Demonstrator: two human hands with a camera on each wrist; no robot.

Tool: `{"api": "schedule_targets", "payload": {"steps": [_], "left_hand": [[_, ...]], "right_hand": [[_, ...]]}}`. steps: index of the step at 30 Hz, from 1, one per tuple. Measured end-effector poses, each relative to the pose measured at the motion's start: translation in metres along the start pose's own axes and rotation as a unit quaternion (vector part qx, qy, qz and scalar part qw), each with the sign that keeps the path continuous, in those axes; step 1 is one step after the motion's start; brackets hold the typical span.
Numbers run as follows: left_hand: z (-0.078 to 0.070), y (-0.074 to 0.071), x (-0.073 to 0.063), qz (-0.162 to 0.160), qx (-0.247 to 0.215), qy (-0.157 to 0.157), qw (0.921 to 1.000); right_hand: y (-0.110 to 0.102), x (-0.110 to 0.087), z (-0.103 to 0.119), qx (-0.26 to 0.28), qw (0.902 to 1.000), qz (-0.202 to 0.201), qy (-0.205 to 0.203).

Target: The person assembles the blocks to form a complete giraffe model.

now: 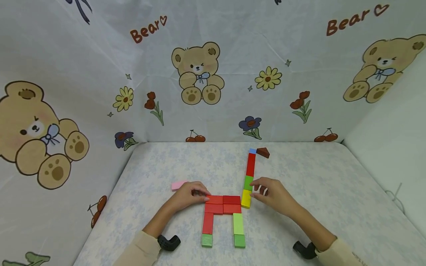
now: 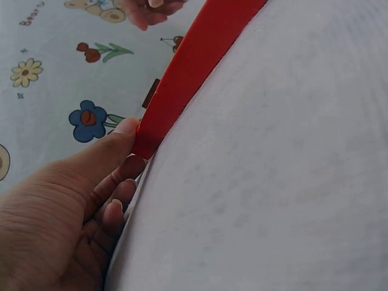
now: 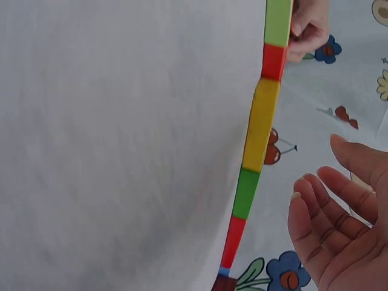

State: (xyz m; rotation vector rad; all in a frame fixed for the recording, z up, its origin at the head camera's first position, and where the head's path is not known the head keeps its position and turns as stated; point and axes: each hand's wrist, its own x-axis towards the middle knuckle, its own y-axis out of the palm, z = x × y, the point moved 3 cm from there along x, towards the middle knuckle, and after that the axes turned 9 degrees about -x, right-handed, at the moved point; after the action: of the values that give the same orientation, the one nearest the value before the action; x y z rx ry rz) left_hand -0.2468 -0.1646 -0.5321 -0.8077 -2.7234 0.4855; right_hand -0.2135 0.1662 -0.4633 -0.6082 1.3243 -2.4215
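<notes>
My left hand (image 1: 191, 194) pinches the left end of the upper-left red block (image 1: 214, 200) between thumb and fingertips; the left wrist view shows its thumb (image 2: 124, 127) against that end. More red blocks (image 1: 232, 209) lie flush with it. Below them run two legs: a red block (image 1: 208, 223) over a green one, and a light green block (image 1: 237, 224) over another green one. My right hand (image 1: 274, 194), fingers loosely bent and empty, hovers right of a slanted column: yellow block (image 1: 246, 198), green block (image 1: 248, 182), red block (image 1: 250, 164), small blue block (image 1: 253, 150).
A brown block (image 1: 263, 152) touches the blue one at the column's top right. The pink block (image 1: 178, 185) lies behind my left hand. A bear-printed cloth (image 1: 233, 122) hangs along the table's back edge, and a white wall (image 1: 392, 147) stands on the right.
</notes>
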Motion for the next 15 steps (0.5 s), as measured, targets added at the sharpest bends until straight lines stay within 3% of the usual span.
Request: {"api": "schedule_targets", "payload": {"steps": [7, 15], "left_hand": [[-0.001, -0.002, 0.000, -0.001, 0.002, -0.004, 1.0000], [-0.006, -0.003, 0.001, 0.007, 0.003, -0.011, 0.9999]], "right_hand": [[0.017, 0.000, 0.020, 0.017, 0.9966, 0.057, -0.057], [0.025, 0.005, 0.023, -0.006, 0.9898, 0.132, -0.055]]}}
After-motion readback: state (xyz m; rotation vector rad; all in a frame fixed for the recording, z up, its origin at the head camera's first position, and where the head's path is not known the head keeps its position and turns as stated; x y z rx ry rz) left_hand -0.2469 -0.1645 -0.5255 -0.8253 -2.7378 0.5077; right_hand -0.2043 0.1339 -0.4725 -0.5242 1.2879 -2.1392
